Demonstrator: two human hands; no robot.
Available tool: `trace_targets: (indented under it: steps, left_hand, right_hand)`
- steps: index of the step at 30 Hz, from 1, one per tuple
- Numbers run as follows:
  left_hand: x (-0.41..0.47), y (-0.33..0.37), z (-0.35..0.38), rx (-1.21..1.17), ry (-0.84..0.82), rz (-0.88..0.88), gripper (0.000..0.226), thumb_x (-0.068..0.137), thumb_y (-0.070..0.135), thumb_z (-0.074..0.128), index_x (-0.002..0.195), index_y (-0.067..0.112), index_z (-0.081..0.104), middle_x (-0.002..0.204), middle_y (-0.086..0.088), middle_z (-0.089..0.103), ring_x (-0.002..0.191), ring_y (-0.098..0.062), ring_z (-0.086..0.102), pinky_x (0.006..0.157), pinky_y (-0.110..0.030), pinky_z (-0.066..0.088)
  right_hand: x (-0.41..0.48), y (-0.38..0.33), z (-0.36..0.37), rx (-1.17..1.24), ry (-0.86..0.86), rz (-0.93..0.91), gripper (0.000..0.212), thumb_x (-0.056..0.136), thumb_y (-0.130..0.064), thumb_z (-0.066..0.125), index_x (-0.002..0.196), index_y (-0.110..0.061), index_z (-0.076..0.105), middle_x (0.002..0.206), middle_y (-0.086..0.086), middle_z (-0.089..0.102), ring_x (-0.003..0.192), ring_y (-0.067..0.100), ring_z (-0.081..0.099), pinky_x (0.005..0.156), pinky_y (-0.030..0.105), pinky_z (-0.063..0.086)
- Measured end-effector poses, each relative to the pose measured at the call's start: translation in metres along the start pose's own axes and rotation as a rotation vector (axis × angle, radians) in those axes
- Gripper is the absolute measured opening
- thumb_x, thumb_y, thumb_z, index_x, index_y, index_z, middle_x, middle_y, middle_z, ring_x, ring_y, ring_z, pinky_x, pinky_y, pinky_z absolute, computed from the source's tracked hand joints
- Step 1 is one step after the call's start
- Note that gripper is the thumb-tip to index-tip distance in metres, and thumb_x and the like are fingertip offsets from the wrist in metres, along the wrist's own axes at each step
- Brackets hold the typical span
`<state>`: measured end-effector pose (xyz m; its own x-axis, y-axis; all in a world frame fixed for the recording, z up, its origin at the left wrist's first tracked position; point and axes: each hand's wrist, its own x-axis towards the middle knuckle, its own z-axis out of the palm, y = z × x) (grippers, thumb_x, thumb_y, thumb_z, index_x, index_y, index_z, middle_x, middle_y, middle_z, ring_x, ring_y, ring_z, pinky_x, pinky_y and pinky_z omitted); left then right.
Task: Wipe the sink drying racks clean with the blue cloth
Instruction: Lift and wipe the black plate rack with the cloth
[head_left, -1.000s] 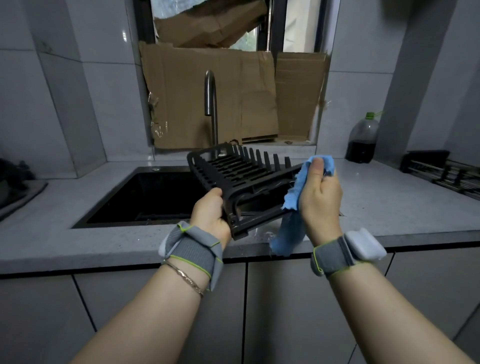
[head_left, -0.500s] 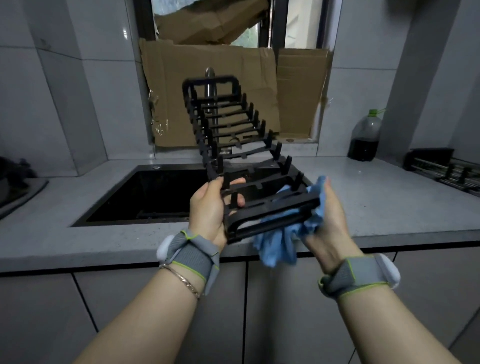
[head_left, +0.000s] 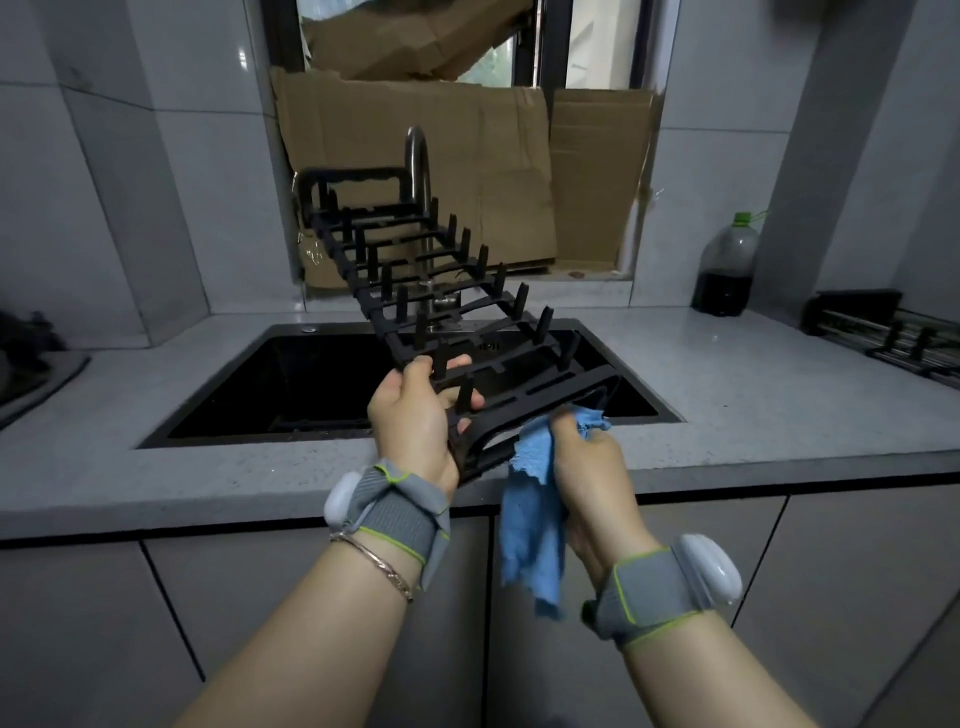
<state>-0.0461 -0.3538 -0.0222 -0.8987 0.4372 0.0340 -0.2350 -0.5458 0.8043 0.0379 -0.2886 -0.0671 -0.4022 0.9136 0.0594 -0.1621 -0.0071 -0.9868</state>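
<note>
A long black plastic drying rack with upright pegs is held in the air above the sink, its far end tilted up toward the tap. My left hand grips the rack's near left side, fingers curled through its bars. My right hand holds the blue cloth against the rack's near right corner; most of the cloth hangs down below that hand. A second drying rack lies on the counter at the far right.
A grey counter surrounds the black sink. The tap rises behind the rack, with cardboard leaning in the window. A bottle of dark liquid stands at the back right. Dark objects sit at the far left.
The rack went from lying low and flat to stretched out lengthwise, then dropped a little. My right hand moved with the cloth from the rack's right edge down to its near corner.
</note>
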Motion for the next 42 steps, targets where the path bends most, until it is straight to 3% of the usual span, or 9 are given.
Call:
trace_targets:
  steps: [8,11,14,20,25,29,32,35,42]
  left_hand:
    - [0.007,0.016,0.0,-0.127,0.018,-0.054,0.027,0.097,0.01,0.038,0.097,-0.007,0.059,0.083,-0.01,0.067,0.038,-0.008,0.052,0.04,-0.017,0.043]
    - [0.007,0.009,0.003,-0.094,0.06,-0.027,0.025,0.097,0.009,0.038,0.105,-0.007,0.055,0.081,-0.007,0.067,0.036,-0.008,0.053,0.041,-0.017,0.039]
    - [0.006,0.008,0.007,-0.118,0.091,-0.031,0.026,0.096,0.009,0.038,0.103,-0.007,0.057,0.08,-0.01,0.066,0.036,-0.01,0.055,0.04,-0.019,0.042]
    - [0.005,0.008,0.008,-0.138,0.115,-0.038,0.022,0.095,0.009,0.038,0.097,-0.004,0.056,0.083,-0.012,0.067,0.036,-0.011,0.055,0.042,-0.021,0.04]
    - [-0.003,0.001,0.018,-0.155,0.128,-0.043,0.016,0.095,0.007,0.037,0.092,0.001,0.051,0.073,-0.006,0.063,0.031,-0.01,0.051,0.038,-0.015,0.035]
    - [-0.004,-0.005,0.014,-0.12,0.156,-0.043,0.021,0.095,0.008,0.037,0.102,-0.005,0.053,0.076,-0.007,0.065,0.033,-0.011,0.053,0.035,-0.016,0.036]
    - [-0.001,-0.007,0.008,-0.104,0.182,-0.021,0.02,0.095,0.008,0.037,0.098,-0.003,0.052,0.076,-0.006,0.065,0.032,-0.01,0.052,0.034,-0.014,0.032]
    - [0.0,-0.006,0.005,-0.112,0.173,-0.017,0.019,0.095,0.008,0.037,0.083,0.003,0.05,0.075,-0.006,0.065,0.031,-0.01,0.051,0.034,-0.015,0.033]
    - [-0.008,0.001,0.009,-0.069,0.019,-0.014,0.019,0.097,0.011,0.037,0.081,0.008,0.046,0.082,-0.006,0.066,0.032,-0.011,0.048,0.037,-0.016,0.028]
  right_hand:
    - [0.009,-0.023,-0.039,-0.122,0.27,-0.235,0.022,0.091,-0.011,0.049,0.071,-0.017,0.053,0.075,0.004,0.06,0.078,0.026,0.062,0.073,0.041,0.051]
    - [-0.012,-0.03,-0.027,-0.22,-0.021,-0.268,0.031,0.084,0.01,0.042,0.066,-0.014,0.051,0.07,0.002,0.053,0.058,0.008,0.057,0.05,0.019,0.045]
    - [-0.031,-0.046,-0.017,-0.285,-0.27,-0.294,0.032,0.08,0.016,0.044,0.082,-0.013,0.057,0.077,0.001,0.058,0.062,0.005,0.058,0.054,0.016,0.046]
    - [-0.018,-0.043,-0.009,0.522,0.036,-0.202,0.033,0.083,0.018,0.045,0.092,-0.014,0.047,0.08,0.006,0.057,0.061,0.012,0.06,0.058,0.025,0.051]
    - [-0.027,0.003,0.029,0.131,0.17,-0.356,0.023,0.084,-0.013,0.06,0.106,-0.019,0.055,0.106,0.005,0.055,0.094,0.016,0.052,0.084,0.022,0.044]
    - [-0.044,0.017,0.043,-0.064,0.143,-0.408,0.033,0.096,-0.018,0.043,0.129,-0.018,0.05,0.137,-0.014,0.023,0.135,0.002,0.02,0.094,-0.004,0.011]
    - [-0.067,0.019,0.042,0.08,0.012,-0.362,0.022,0.092,-0.026,0.043,0.106,-0.041,0.049,0.137,-0.015,0.037,0.125,-0.009,0.034,0.099,0.0,0.022]
    - [-0.07,0.022,0.036,0.257,-0.059,-0.304,0.019,0.096,-0.016,0.047,0.101,-0.026,0.062,0.114,-0.007,0.062,0.104,-0.005,0.056,0.089,0.012,0.042]
    - [-0.024,0.02,0.022,0.29,0.317,-0.119,0.03,0.082,0.006,0.058,0.082,-0.021,0.047,0.083,0.009,0.057,0.075,0.02,0.055,0.074,0.037,0.048]
